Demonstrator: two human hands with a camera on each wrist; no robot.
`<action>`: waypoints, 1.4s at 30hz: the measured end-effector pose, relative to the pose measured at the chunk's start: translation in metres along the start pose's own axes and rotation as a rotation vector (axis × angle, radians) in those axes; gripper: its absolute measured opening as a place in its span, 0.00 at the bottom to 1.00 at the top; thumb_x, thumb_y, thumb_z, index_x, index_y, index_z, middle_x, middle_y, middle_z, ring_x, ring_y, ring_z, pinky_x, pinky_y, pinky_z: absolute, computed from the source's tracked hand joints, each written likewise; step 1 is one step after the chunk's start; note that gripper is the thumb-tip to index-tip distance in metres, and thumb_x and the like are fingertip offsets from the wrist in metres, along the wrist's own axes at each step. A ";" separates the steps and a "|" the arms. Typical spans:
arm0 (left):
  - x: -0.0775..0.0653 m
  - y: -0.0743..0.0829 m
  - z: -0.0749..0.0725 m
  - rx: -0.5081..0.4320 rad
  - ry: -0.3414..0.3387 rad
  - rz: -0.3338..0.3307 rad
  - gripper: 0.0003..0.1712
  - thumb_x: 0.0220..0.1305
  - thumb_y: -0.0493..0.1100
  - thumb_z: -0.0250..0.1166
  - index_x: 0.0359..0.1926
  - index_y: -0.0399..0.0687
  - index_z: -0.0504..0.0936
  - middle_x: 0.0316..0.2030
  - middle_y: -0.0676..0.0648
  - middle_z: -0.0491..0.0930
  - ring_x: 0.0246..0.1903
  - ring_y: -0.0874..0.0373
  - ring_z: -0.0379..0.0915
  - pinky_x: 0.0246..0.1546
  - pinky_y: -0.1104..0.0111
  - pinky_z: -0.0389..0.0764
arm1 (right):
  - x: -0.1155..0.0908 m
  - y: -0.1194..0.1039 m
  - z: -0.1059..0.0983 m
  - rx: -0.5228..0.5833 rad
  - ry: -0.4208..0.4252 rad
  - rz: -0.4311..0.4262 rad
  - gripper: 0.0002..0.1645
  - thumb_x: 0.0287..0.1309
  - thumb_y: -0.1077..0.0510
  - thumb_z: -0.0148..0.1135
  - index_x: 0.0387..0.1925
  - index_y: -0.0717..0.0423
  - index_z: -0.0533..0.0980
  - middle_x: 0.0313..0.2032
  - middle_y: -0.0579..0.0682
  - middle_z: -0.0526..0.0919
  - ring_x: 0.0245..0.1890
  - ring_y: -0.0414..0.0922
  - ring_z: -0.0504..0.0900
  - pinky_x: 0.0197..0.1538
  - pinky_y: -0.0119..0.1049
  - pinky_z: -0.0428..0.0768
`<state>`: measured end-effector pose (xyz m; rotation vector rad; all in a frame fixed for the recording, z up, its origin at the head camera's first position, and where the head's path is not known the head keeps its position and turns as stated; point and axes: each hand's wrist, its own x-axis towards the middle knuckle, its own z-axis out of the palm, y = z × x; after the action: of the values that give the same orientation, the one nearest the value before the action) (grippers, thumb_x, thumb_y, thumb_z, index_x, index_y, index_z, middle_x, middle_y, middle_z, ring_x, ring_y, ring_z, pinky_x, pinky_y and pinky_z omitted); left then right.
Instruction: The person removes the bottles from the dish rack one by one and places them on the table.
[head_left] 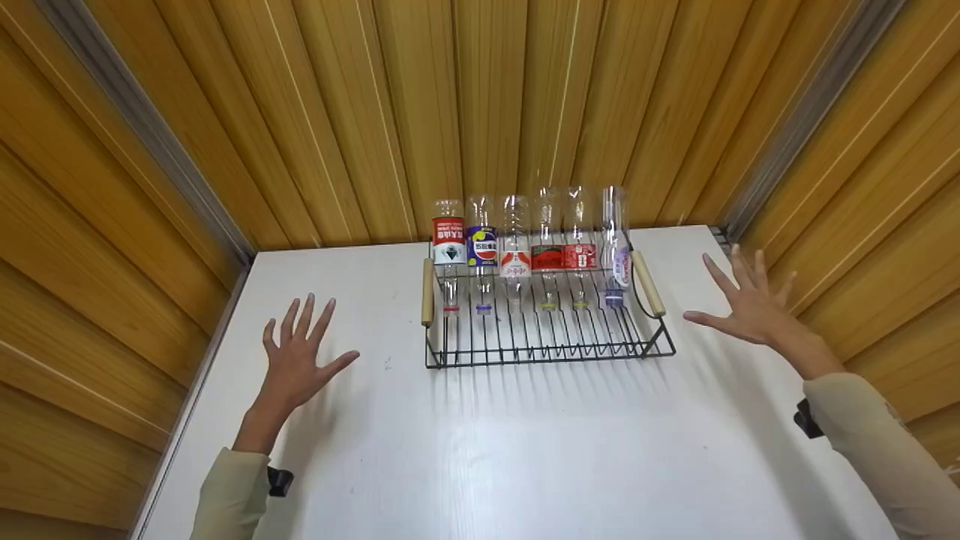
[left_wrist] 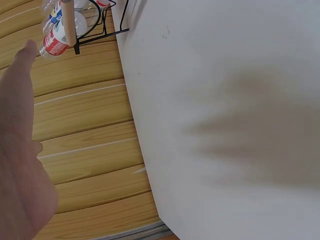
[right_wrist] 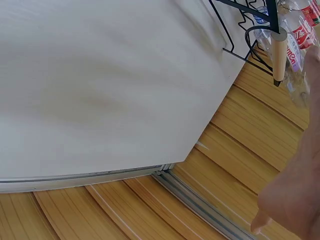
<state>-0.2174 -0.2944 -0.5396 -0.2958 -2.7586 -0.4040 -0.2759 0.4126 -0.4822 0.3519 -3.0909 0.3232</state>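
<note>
A black wire rack (head_left: 551, 356) with two wooden handles stands toward the back of a white table (head_left: 525, 450). Several clear plastic bottles lie side by side in it, necks toward me, among them one with a red and white label (head_left: 449, 240), one with a blue label (head_left: 482, 246) and one with a lilac label (head_left: 620, 264). To the rack's left, my left hand (head_left: 296, 367) hovers with fingers spread, touching nothing. On the other side, my right hand (head_left: 750, 307) is likewise spread in the air, apart from the rack. Both wrist views show the rack only in part.
Wood-patterned panels (head_left: 487, 97) rise behind the table and along both sides. Grey metal strips (head_left: 817, 112) run up the corners. Black wrist devices (head_left: 280, 481) sit at the sleeves. Hand shadows fall across the tabletop.
</note>
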 end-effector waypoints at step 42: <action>0.004 0.036 0.015 -0.605 -0.201 -0.204 0.43 0.64 0.62 0.57 0.74 0.65 0.47 0.67 0.43 0.63 0.68 0.43 0.49 0.63 0.39 0.41 | 0.010 0.013 0.001 0.626 -0.279 0.042 0.56 0.64 0.44 0.54 0.71 0.35 0.21 0.72 0.61 0.23 0.70 0.67 0.26 0.57 0.78 0.36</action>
<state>-0.2166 -0.2557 -0.5431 -0.2015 -2.7986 -1.3311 -0.2889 0.4228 -0.4852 0.3592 -3.1769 1.3578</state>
